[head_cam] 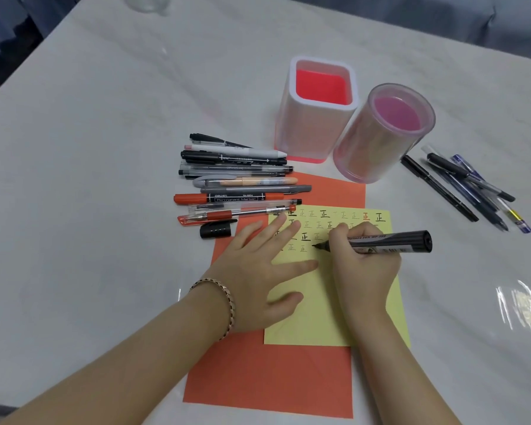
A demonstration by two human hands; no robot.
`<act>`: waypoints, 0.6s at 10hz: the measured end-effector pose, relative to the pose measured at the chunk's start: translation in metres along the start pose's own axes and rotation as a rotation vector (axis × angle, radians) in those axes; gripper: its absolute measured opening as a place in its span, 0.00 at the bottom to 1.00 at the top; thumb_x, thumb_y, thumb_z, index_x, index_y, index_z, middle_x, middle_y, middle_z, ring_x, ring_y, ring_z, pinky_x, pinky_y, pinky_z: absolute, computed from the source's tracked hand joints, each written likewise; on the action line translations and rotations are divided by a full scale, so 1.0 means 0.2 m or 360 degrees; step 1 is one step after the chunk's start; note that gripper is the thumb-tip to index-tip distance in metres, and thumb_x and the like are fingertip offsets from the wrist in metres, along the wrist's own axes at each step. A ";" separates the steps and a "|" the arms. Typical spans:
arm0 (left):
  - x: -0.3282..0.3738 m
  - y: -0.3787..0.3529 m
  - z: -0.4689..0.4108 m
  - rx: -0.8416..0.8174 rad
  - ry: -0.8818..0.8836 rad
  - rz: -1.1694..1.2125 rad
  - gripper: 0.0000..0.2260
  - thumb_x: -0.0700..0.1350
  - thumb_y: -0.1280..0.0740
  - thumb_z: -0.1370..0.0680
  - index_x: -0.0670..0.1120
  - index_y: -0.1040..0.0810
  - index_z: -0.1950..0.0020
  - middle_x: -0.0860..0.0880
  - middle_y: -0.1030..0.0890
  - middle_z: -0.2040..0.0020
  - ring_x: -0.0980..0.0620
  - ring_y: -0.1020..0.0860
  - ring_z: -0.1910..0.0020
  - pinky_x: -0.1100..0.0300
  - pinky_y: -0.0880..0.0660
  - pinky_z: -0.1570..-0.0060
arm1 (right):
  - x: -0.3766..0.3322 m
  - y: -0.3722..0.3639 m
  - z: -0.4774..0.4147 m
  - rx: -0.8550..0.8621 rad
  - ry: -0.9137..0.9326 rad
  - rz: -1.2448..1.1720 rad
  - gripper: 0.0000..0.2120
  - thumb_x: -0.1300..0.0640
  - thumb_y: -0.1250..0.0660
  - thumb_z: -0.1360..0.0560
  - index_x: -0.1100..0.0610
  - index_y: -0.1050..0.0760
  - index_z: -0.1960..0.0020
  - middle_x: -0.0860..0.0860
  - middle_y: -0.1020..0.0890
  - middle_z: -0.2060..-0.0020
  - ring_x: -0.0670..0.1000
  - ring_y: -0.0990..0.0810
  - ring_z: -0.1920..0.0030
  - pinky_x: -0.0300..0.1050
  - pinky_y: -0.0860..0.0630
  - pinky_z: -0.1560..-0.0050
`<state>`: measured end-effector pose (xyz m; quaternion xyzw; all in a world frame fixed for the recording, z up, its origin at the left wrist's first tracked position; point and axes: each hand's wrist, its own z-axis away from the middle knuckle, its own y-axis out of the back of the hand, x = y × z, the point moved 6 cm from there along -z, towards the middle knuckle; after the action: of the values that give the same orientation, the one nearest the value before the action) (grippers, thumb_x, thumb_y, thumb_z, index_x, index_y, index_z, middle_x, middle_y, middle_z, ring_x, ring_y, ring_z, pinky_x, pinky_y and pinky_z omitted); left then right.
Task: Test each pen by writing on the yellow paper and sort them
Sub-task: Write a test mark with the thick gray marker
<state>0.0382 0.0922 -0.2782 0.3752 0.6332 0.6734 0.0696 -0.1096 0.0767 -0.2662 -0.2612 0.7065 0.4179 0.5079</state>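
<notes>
The right hand [364, 259] grips a black marker [390, 240], tip touching the yellow paper [319, 320]. The left hand [258, 271] lies flat, fingers spread, pressing the paper.

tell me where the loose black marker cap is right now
In the head view, the black cap lies on the table left of the yellow paper, just below the left pen pile, beside the left hand.

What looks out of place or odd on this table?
Little stands out. A loose black cap lies beside the left pen pile, off the marker in the right hand. Both pen holders appear empty.
</notes>
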 end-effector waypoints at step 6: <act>0.00 0.00 0.00 0.0021 0.0003 0.0028 0.19 0.57 0.40 0.28 0.59 0.26 0.38 0.43 0.34 0.29 0.44 0.40 0.28 0.49 0.48 0.32 | 0.00 0.01 0.00 0.0049 0.0025 -0.0014 0.12 0.59 0.38 0.36 0.56 0.39 0.75 0.45 0.34 0.81 0.43 0.36 0.76 0.30 0.38 0.71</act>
<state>0.0384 0.0921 -0.2787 0.3805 0.6343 0.6702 0.0607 -0.1114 0.0782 -0.2652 -0.2598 0.7157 0.4028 0.5079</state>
